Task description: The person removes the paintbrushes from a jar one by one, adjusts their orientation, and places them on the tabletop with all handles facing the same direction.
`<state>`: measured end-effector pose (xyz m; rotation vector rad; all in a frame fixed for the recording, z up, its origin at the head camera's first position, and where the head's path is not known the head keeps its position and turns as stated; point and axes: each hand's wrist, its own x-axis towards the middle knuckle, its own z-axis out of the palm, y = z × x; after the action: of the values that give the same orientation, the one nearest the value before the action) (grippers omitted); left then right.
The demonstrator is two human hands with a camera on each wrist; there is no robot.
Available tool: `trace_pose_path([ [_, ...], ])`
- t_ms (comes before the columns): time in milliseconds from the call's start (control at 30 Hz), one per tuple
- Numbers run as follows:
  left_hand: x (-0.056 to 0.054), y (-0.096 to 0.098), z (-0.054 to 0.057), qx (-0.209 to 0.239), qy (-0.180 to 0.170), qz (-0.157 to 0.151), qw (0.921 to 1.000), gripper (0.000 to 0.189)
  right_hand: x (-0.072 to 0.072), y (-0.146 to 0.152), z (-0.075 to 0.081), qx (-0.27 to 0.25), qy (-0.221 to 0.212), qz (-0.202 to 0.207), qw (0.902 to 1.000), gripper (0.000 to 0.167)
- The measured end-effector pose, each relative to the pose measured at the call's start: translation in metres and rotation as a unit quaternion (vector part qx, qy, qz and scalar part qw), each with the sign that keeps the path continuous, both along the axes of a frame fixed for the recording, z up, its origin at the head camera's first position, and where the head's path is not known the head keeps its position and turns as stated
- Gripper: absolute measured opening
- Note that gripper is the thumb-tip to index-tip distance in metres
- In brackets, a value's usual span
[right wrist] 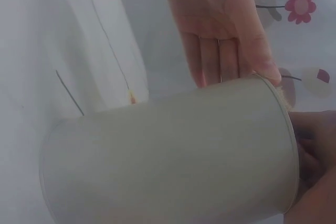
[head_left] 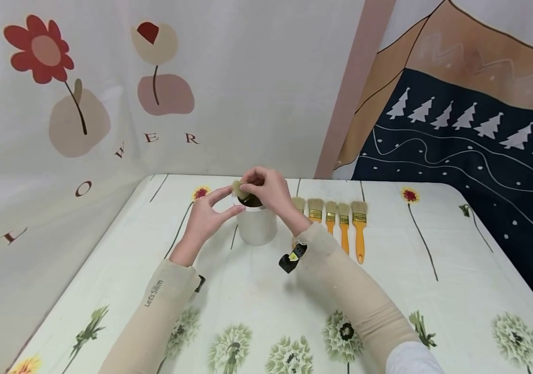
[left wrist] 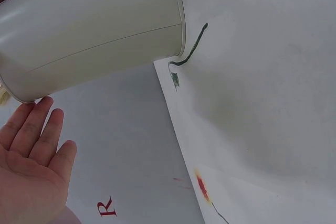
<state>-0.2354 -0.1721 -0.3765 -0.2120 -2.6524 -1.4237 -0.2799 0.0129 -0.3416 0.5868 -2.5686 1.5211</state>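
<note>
A white cylindrical container (head_left: 258, 228) stands upright on the table, its dark inside showing at the mouth. My right hand (head_left: 272, 193) reaches over the rim and pinches a paintbrush by its pale bristles (head_left: 237, 189), which stick up at the left of the mouth. The brush's lower part is hidden inside the container. At the left side of the rim, my left hand (head_left: 204, 217) touches the container with thumb and fingers spread and nearly straight. In the left wrist view, the left fingers (left wrist: 39, 129) lie extended by the rim of the tilted-looking container (left wrist: 105, 35).
Several paintbrushes with orange handles (head_left: 360, 228) lie in a row right of the container, bristles pointing away, partly behind the right forearm. A flower-printed cloth (head_left: 257, 301) covers the table. A printed curtain (head_left: 257, 93) hangs behind its far edge.
</note>
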Motion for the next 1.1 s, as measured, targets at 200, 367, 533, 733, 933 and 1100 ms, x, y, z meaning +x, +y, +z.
trace_pose_path([
  [200, 0.0, 0.001, -0.001, -0.005, -0.002, -0.001, 1.0, 0.07, 0.001, 0.006, 0.002, -0.064, -0.011, 0.009, 0.9978, 0.018],
  [367, 0.001, 0.001, -0.001, -0.009, -0.006, 0.002, 0.9999, 0.068, 0.001, 0.012, 0.007, -0.091, -0.007, 0.002, 0.9958, 0.022],
  [533, 0.001, 0.001, -0.001, -0.014, -0.004, 0.005, 0.9999, 0.068, 0.0, 0.02, 0.019, -0.144, 0.006, 0.01, 0.9895, 0.021],
  [733, 0.001, 0.001, 0.001, -0.014, -0.003, 0.007, 0.9999, 0.068, 0.001, 0.033, 0.041, -0.2, 0.029, 0.022, 0.9791, 0.023],
  [933, 0.001, 0.002, 0.002, -0.012, -0.002, 0.011, 0.9999, 0.068, 0.004, 0.05, 0.065, -0.277, 0.046, 0.015, 0.9598, 0.023],
  [1100, 0.001, 0.002, 0.001, -0.01, 0.001, 0.009, 0.9999, 0.068, 0.009, 0.073, 0.081, -0.357, 0.061, 0.0, 0.9322, 0.016],
])
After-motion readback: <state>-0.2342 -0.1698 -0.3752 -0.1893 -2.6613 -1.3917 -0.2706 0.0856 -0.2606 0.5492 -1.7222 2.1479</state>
